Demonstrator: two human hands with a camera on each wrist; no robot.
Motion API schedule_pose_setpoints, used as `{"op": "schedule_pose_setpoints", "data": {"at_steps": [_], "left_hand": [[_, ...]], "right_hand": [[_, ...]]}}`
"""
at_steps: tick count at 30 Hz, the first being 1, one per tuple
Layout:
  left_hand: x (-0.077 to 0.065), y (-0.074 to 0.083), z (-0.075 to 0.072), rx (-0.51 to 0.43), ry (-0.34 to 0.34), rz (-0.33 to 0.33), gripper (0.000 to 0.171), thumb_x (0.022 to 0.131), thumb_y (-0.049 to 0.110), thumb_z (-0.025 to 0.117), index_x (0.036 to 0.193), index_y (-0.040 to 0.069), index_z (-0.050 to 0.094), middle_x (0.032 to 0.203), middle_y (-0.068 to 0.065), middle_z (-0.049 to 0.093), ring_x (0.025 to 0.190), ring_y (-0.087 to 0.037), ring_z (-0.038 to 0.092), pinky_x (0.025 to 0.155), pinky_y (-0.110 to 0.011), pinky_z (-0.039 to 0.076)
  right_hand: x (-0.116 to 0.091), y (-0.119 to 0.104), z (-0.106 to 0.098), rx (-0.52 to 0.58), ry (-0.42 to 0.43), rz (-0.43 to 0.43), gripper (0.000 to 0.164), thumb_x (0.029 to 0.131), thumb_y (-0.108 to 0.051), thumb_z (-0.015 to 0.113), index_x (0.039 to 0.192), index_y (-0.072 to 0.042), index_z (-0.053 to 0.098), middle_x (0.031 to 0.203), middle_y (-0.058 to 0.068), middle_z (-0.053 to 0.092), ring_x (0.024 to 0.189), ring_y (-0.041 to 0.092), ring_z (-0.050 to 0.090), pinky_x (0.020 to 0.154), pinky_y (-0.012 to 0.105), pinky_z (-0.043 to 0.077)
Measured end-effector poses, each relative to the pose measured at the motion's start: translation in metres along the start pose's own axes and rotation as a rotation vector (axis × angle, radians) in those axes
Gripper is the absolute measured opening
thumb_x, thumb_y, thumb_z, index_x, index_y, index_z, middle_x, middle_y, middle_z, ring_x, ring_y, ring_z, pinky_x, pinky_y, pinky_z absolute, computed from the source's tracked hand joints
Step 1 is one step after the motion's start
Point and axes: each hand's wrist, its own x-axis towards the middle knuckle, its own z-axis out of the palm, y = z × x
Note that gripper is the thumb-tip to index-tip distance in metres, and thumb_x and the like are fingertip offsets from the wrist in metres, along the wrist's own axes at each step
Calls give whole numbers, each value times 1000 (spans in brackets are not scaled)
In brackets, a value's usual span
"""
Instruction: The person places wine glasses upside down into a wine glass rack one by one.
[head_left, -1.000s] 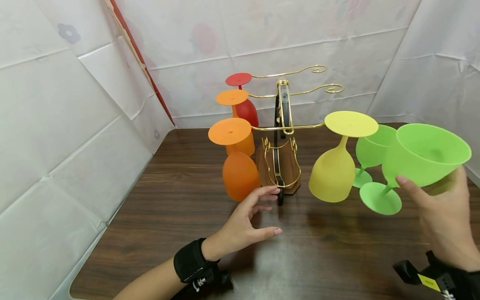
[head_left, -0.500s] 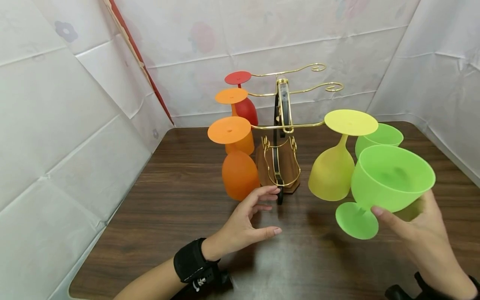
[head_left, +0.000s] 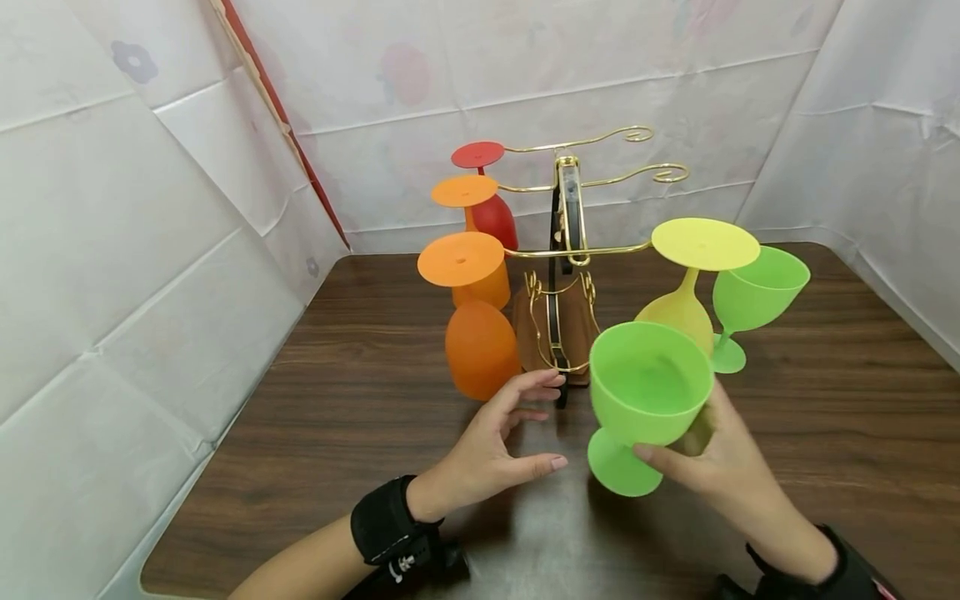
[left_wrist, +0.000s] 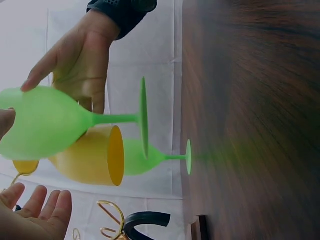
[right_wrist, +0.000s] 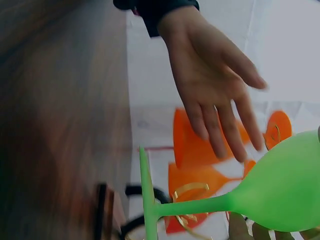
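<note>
Right hand (head_left: 720, 467) is curling thumb and fingers round a green goblet (head_left: 648, 387), holding it roughly upright before the yellow goblet (head_left: 681, 318). On my screen, the head view is showing inside its bowl; the wrist views are revealing its foot (left_wrist: 144, 117) hanging clear of the tabletop (left_wrist: 260, 100). Left hand (head_left: 491, 454) is hovering nearby, fingers spread.

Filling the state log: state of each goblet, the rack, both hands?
Rack: standing on table
Held green goblet: roughly upright, raised
Other green goblet: upright on table
Yellow goblet: upside down, hung
Both orange goblets: upside down, hung
Red goblet: upside down, hung
Left hand: holding nothing
Right hand: gripping green goblet
</note>
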Motion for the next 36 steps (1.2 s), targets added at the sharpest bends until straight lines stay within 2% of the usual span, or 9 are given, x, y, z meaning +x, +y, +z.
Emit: {"op": "schedule_pose_setpoints", "data": {"at_steps": [4,11,16,19,23,26,30,32,36], "left_hand": [[1,3,3,-37,-19,3,83,77,-8,71,145,11,28,142,-10,39,126,-26,42,98,-43,44],[6,7,8,-158,-46,41,90,76,-7,73,148,12,22,141,-15,38,127,-29,42,104,-43,39],[4,10,10,-159,-16,34,91,72,-12,73,146,9,25,140,-15,38,126,-30,42,102,-43,41],[3,13,11,-130,-1,57,87,74,-4,77,144,9,28,139,-15,40,124,-29,44,101,-42,43],[0,20,11,-7,-3,175,80,79,21,77,142,6,31,138,-16,42,123,-28,44,100,-42,42],[-2,25,10,151,-24,301,85,77,23,79,144,6,29,138,-18,40,125,-29,41,101,-42,42],[-4,28,9,406,-50,483,94,67,16,85,142,4,31,133,-22,40,124,-31,42,101,-41,42],[-3,29,9,510,-54,565,90,65,20,87,137,1,35,130,-23,42,121,-31,44,101,-40,42],[-1,28,11,608,-61,642,75,70,26,84,126,-3,43,127,-22,45,119,-29,47,100,-36,43]], "right_hand": [[3,5,14,-13,-68,-7,87,71,19,67,145,-3,25,133,17,41,116,19,51,92,27,48],[3,9,32,-4,-150,25,90,73,13,71,146,-6,22,132,15,42,113,18,54,88,32,51],[2,8,33,24,-171,33,89,74,11,71,146,-8,21,133,14,41,113,18,53,87,33,51],[1,9,27,100,-217,13,87,80,0,73,147,-6,19,137,15,38,118,20,50,90,33,50],[-2,12,12,145,-265,22,84,87,-35,67,148,-4,18,145,11,33,125,18,42,93,32,47],[-3,14,1,213,-334,71,79,92,-48,53,149,-6,18,147,8,33,128,16,40,95,34,46],[-2,12,-5,451,-500,228,54,104,-38,21,150,-10,17,148,8,32,131,21,40,100,38,43],[-1,10,-6,544,-570,326,51,104,-32,8,150,-13,19,148,8,35,131,23,41,101,39,42],[-3,8,-9,637,-651,500,54,103,-30,0,148,-19,28,143,5,41,126,21,46,101,37,42]]}}
